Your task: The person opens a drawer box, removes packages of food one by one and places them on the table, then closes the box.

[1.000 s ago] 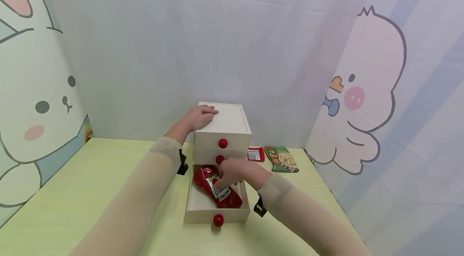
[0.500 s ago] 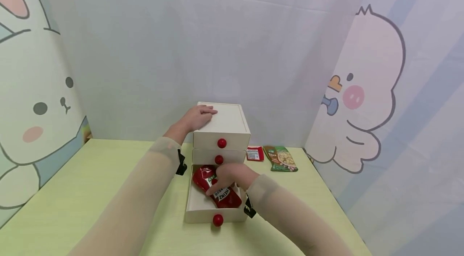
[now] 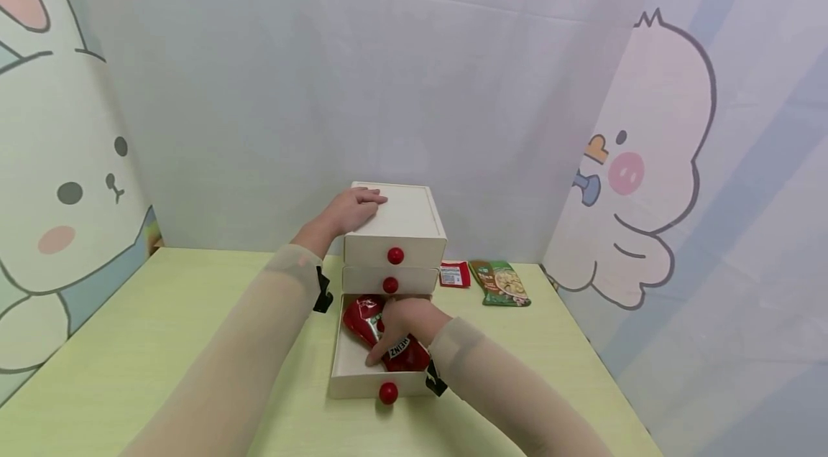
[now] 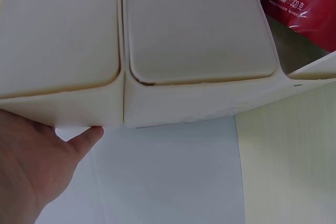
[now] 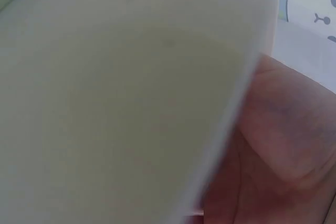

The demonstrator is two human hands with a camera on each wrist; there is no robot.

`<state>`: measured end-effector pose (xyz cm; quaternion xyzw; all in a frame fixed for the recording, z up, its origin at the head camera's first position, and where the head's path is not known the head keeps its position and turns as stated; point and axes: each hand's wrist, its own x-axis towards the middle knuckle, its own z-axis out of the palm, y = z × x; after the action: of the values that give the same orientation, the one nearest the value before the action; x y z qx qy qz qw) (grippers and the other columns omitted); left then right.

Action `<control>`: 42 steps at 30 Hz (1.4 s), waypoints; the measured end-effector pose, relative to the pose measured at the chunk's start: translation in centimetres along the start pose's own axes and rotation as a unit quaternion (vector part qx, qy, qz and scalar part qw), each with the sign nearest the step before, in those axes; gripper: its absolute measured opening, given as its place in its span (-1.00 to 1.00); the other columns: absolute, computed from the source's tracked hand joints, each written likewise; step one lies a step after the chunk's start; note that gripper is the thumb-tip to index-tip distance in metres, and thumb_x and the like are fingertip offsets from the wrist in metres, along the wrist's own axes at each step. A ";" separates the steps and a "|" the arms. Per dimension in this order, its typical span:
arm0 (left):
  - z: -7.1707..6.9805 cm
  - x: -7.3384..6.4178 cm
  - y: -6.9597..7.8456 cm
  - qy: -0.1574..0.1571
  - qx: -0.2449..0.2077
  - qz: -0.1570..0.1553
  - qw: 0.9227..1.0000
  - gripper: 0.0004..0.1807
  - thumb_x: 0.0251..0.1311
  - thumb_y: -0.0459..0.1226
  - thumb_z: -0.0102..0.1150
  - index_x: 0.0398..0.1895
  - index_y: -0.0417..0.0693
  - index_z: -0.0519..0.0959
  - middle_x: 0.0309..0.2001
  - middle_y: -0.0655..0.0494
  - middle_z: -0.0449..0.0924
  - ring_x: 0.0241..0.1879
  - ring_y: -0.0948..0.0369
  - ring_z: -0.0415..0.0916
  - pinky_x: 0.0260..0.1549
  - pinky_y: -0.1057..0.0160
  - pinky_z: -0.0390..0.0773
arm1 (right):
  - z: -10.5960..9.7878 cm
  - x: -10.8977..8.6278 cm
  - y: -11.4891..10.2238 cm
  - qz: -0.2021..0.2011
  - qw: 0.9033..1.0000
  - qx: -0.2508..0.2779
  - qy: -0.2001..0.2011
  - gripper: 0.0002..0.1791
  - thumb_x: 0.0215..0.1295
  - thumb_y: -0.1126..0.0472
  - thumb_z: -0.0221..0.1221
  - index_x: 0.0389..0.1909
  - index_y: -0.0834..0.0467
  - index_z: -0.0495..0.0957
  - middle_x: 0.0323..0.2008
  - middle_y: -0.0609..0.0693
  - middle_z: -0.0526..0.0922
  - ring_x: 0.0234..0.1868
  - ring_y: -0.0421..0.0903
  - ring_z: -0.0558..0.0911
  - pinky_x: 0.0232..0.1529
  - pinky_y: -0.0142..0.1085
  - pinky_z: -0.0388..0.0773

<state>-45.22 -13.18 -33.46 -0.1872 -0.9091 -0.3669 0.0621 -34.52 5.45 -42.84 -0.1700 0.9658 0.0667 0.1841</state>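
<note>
A small white drawer cabinet [image 3: 404, 209] with red ball knobs stands on the table. Its lowest drawer [image 3: 359, 385] is pulled out, and a red Heinz ketchup pouch [image 3: 410, 358] lies slantwise inside. My left hand [image 3: 352, 210] rests on the cabinet's top left edge, fingers stretched over the lid; the left wrist view shows the thumb [image 4: 86, 141] against the side. My right hand [image 3: 407, 320] reaches down over the pouch, thumb pointing down along its left side. The other fingers are hidden behind the hand, so I cannot tell whether they grip the pouch.
A red packet [image 3: 456, 274] and a green-brown food packet [image 3: 500, 283] lie on the table right of the cabinet. The middle drawer's knob [image 3: 390, 285] sits just above the right hand. A curtain [image 3: 259, 105] hangs behind the pale green table [image 3: 213, 306].
My right hand has moved left and down, from above the pouch's right part to over its middle, its thumb now at the left side. The left hand has stayed put.
</note>
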 end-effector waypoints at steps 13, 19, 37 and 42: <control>0.0 -0.1 -0.1 0.003 0.003 0.000 1.000 -0.44 0.60 -0.13 -0.14 0.53 0.01 0.59 0.68 -0.01 0.35 0.77 -0.10 0.03 0.74 -0.23 0.06 | 0.6 0.2 0.0 0.008 0.997 0.072 0.002 0.03 0.05 -0.41 0.58 0.29 0.19 0.41 0.02 0.01 0.52 0.07 -0.08 0.50 0.35 -0.13 0.60; 0.0 0.1 -0.1 0.004 0.003 0.001 1.000 -0.44 0.60 -0.13 -0.14 0.52 0.01 0.60 0.68 -0.02 0.35 0.77 -0.10 0.04 0.74 -0.22 0.07 | 0.9 0.5 0.3 0.020 0.994 0.110 0.002 0.07 0.06 -0.35 0.60 0.38 0.19 0.38 0.11 0.04 0.53 0.13 -0.05 0.52 0.39 -0.04 0.60; 0.0 0.0 0.1 -0.001 0.003 -0.011 1.000 -0.45 0.62 -0.12 -0.14 0.53 0.03 0.59 0.69 0.01 0.33 0.78 -0.09 0.01 0.74 -0.22 0.06 | 0.7 0.0 1.2 -0.012 0.986 0.164 -0.005 -0.40 0.18 -0.16 0.51 0.04 0.11 0.52 -0.16 -0.05 0.63 -0.15 -0.10 0.62 -0.08 -0.14 0.72; 0.1 0.1 0.0 0.000 0.001 -0.010 1.000 -0.44 0.62 -0.12 -0.15 0.53 0.02 0.59 0.70 0.00 0.32 0.78 -0.10 0.01 0.74 -0.23 0.06 | 0.5 -0.3 1.3 -0.016 0.987 0.161 0.007 -0.39 0.17 -0.18 0.51 0.05 0.10 0.55 -0.16 -0.06 0.64 -0.14 -0.09 0.63 -0.07 -0.12 0.71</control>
<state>-45.27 -13.09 -33.54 -0.1780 -0.9115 -0.3662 0.0586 -34.57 6.85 -43.08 -0.1542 0.9623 -0.0944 0.2032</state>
